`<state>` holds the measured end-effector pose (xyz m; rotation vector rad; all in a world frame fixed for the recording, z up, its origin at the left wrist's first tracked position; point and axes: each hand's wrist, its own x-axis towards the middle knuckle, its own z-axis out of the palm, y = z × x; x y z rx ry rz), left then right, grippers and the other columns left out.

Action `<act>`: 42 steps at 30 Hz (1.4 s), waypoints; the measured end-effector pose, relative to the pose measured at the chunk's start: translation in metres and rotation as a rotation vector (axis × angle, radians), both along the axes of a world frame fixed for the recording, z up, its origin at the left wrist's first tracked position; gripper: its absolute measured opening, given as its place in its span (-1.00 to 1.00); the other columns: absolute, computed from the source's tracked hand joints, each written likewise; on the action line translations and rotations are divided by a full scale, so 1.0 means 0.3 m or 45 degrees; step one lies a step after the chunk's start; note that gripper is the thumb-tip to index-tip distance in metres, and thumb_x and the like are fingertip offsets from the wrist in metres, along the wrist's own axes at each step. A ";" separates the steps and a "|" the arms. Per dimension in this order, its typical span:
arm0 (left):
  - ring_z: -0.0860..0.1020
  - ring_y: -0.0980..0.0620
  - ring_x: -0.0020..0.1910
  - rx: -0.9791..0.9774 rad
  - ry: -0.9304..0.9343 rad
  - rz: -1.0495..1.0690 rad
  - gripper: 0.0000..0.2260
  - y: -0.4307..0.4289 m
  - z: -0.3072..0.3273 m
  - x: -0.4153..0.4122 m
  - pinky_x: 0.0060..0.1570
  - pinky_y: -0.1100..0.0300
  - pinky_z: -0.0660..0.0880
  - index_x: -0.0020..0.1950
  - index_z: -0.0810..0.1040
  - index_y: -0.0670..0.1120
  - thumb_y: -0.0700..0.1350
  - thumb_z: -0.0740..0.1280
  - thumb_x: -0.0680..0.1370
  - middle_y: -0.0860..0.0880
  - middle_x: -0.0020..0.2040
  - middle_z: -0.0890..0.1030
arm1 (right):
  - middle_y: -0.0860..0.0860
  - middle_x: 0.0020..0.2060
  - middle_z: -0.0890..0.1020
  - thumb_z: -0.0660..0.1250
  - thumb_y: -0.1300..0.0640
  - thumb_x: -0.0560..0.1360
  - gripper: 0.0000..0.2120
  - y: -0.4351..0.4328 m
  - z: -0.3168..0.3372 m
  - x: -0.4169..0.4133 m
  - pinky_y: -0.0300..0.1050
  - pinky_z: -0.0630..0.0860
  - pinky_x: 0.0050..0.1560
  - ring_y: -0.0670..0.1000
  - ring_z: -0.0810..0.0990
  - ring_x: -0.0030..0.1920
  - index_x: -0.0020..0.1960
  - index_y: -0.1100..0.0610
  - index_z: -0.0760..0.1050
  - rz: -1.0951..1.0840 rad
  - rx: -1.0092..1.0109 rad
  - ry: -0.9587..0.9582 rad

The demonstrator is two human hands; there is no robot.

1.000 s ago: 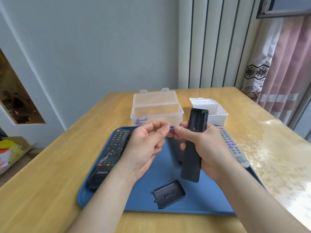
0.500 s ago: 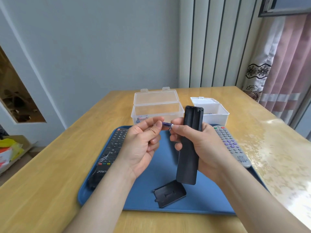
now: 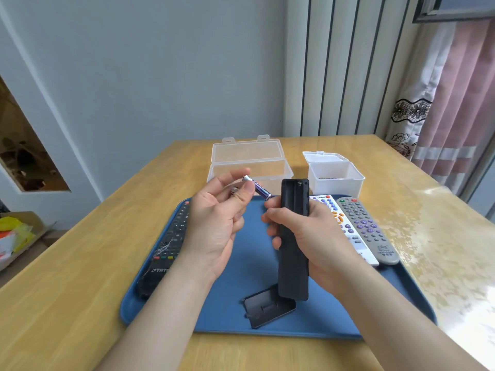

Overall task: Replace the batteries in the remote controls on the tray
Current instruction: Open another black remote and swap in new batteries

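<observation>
Over the blue tray (image 3: 334,317), I have the left hand (image 3: 214,223) pinching a purple battery (image 3: 258,189) between thumb and fingertips. The right hand (image 3: 318,236) grips the black remote (image 3: 293,263), its open battery bay facing me. The battery cover (image 3: 269,306) lies on the tray, alongside a second black remote (image 3: 168,245), a white remote (image 3: 345,223) and a grey remote (image 3: 367,228).

The left hand (image 3: 214,226) now sits further left, apart from the right hand (image 3: 318,236). The battery (image 3: 257,189) it pinches shows almost whole and tilted, no longer tucked against the black remote (image 3: 294,253). A white remote (image 3: 340,223) has come into view beside the grey remote (image 3: 367,228).
</observation>
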<state>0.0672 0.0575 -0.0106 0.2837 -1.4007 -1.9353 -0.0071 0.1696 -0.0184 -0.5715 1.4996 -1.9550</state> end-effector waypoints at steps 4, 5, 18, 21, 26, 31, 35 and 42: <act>0.43 0.18 -0.55 -0.295 0.005 0.119 -0.86 0.028 0.014 0.004 -0.51 0.41 0.33 -0.07 0.53 -0.13 -0.35 0.38 0.48 -0.13 -0.23 0.62 | 0.11 -0.26 0.52 0.31 0.39 0.47 -0.83 -0.001 -0.006 0.009 -0.17 0.45 -0.38 -0.01 0.50 -0.41 0.03 0.21 0.52 0.112 0.124 0.160; 0.50 0.10 -0.52 -0.391 0.006 0.153 -0.85 0.031 0.012 0.003 -0.45 0.38 0.41 -0.10 0.53 -0.13 -0.36 0.40 0.47 -0.12 -0.25 0.62 | 0.10 -0.25 0.53 0.29 0.41 0.46 -0.81 -0.001 -0.005 0.014 -0.17 0.45 -0.36 -0.01 0.49 -0.40 0.01 0.20 0.51 0.137 0.136 0.211; 0.44 0.18 -0.36 -0.936 -0.217 0.369 -0.87 0.012 -0.035 -0.011 -0.24 -0.06 0.56 -0.08 0.58 0.15 -0.04 0.45 0.43 0.16 -0.21 0.53 | 0.09 -0.39 0.54 0.18 -0.07 0.61 -0.65 -0.005 0.015 0.015 -0.11 0.35 -0.40 0.07 0.41 -0.46 -0.02 0.21 0.54 0.234 -0.081 -0.236; 0.52 0.14 -0.31 -1.103 -0.249 0.445 -0.87 0.017 -0.034 -0.008 -0.24 0.08 0.50 -0.07 0.58 0.12 -0.04 0.47 0.43 0.12 -0.22 0.52 | 0.10 -0.42 0.53 0.07 -0.26 0.60 -0.40 -0.004 0.010 0.008 -0.10 0.36 -0.38 0.07 0.41 -0.47 0.09 0.25 0.58 0.233 -0.068 -0.196; 0.58 0.22 -0.32 -1.308 -0.228 0.470 -0.93 0.029 -0.034 -0.005 -0.11 0.11 0.48 -0.10 0.59 -0.02 -0.14 0.44 0.48 0.06 -0.22 0.52 | 0.07 -0.49 0.49 0.01 -0.30 0.60 -0.34 0.012 0.016 0.015 -0.14 0.38 -0.41 0.07 0.40 -0.48 0.05 0.21 0.62 0.179 -0.030 -0.100; 0.56 0.20 -0.54 -1.420 -0.232 0.412 -0.92 0.041 -0.042 -0.007 -0.19 0.06 0.52 -0.16 0.54 -0.05 -0.15 0.36 0.54 0.11 -0.16 0.49 | 0.16 -0.51 0.44 0.05 -0.24 0.62 -0.42 0.015 0.013 0.008 -0.09 0.37 -0.34 0.09 0.40 -0.48 -0.33 0.09 0.56 0.109 0.035 -0.017; 0.57 0.17 -0.48 -1.236 -0.190 0.292 -0.89 0.042 -0.037 -0.013 -0.24 0.22 0.49 -0.10 0.61 -0.07 -0.20 0.31 0.57 0.04 -0.11 0.52 | 0.16 -0.48 0.43 0.15 0.09 0.62 -0.71 0.021 0.027 -0.008 -0.13 0.35 -0.41 0.08 0.36 -0.49 -0.16 0.21 0.52 0.127 -0.024 -0.025; 0.40 0.02 -0.30 0.223 -0.117 -0.183 -0.70 -0.008 -0.036 -0.027 -0.17 0.10 0.31 0.22 0.50 -0.20 -0.36 0.07 0.60 -0.14 -0.12 0.60 | 0.13 -0.35 0.55 0.14 0.22 0.64 -0.82 0.005 0.000 -0.017 -0.18 0.35 -0.48 0.03 0.39 -0.50 0.03 0.27 0.49 0.107 -0.118 -0.016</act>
